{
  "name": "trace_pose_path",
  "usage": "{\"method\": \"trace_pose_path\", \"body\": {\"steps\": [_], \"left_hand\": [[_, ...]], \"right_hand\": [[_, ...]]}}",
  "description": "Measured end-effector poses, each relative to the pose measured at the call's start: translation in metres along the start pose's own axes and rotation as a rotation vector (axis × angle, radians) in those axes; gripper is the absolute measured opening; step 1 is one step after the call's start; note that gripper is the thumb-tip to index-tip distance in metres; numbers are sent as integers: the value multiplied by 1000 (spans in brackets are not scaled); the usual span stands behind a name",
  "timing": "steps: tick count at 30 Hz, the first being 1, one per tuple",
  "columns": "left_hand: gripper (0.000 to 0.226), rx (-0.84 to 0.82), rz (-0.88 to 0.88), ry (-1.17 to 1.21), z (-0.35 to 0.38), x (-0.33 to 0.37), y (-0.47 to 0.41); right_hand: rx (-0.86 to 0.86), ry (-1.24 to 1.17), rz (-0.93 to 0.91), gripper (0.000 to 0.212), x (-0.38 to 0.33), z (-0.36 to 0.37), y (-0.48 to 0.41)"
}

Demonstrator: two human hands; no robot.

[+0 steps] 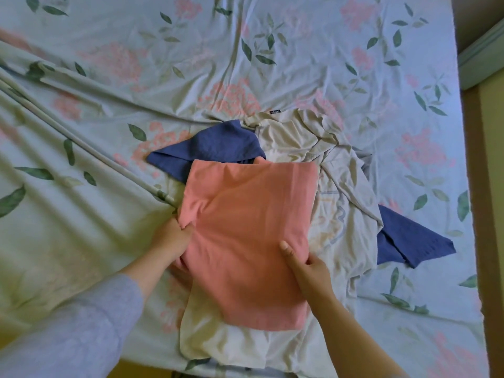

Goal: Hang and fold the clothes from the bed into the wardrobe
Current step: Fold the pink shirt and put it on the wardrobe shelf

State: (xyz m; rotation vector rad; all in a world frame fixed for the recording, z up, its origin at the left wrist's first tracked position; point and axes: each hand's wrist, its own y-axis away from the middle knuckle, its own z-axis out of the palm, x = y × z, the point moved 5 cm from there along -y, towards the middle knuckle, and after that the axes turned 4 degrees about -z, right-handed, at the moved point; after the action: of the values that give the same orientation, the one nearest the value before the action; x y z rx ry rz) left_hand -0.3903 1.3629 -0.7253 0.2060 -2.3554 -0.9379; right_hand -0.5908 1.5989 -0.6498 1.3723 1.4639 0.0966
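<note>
Head view shows us mid-fold: our left hand (pixel 174 236) and right hand (pixel 311 268) both grasping the pink shirt (pixel 245 227) on the bed (pixel 381 50), which likely needs another fold next.

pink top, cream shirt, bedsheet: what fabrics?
Pink top: looks like thin matte knit jersey, probably cotton; it lies in soft shallow ripples, no sheen. Cream shirt: similar light matte fabric, limp and crumpled, with a faint print; knit or woven is unclear. Bedsheet: smooth printed woven, likely cotton or a blend; long sharp creases and a floral print.
</note>
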Motion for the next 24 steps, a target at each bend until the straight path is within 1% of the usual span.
{"method": "trace_pose_path", "body": {"steps": [1,3,5,6,9,10,11,12,14,15,16,18,19,20,22,24], "left_hand": [[42,-18,-16,-17,4,-1,-1],[50,-41,-61,31,9,-5,-5],[48,-87,-99,128,11,-8,-6],[46,-84,-103,174,9,-8,-4],[41,25,-98,333,-8,-3,-3],[42,54,-82,328,-11,0,-4],[44,68,-54,245,-12,1,-3],[46,72,-20,122,-9,3,-2],[45,6,27,-34,1,3,0],[46,-53,25,-32,5,4,1],[49,-97,20,1,5,8,3],[60,-67,71,56,-3,22,-1],[62,-43,100,73,-8,31,-7],[61,-43,120,88,-12,41,-11],[55,-62,127,79,-15,55,-21],[53,-79,61,98,-16,58,-30]], "right_hand": [[-53,-30,11,44,5,3,0],[-136,-68,12,49,11,5,1],[-142,-98,-27,50,12,3,3],[-104,-122,-56,50,10,0,3],[155,-123,-106,66,12,-17,-1],[209,-71,-83,67,14,-22,-2],[206,13,-33,67,17,-23,-4],[154,112,32,66,19,-20,-5],[49,255,70,59,18,-14,-9],[55,286,20,56,12,-13,-14],[108,299,-64,52,0,-16,-19],[241,267,-243,46,-29,-23,-27],[263,229,-301,52,-42,-26,-33],[243,185,-329,60,-54,-26,-40],[169,126,-312,72,-73,-23,-58],[142,75,-261,68,-86,-20,-75]]}}
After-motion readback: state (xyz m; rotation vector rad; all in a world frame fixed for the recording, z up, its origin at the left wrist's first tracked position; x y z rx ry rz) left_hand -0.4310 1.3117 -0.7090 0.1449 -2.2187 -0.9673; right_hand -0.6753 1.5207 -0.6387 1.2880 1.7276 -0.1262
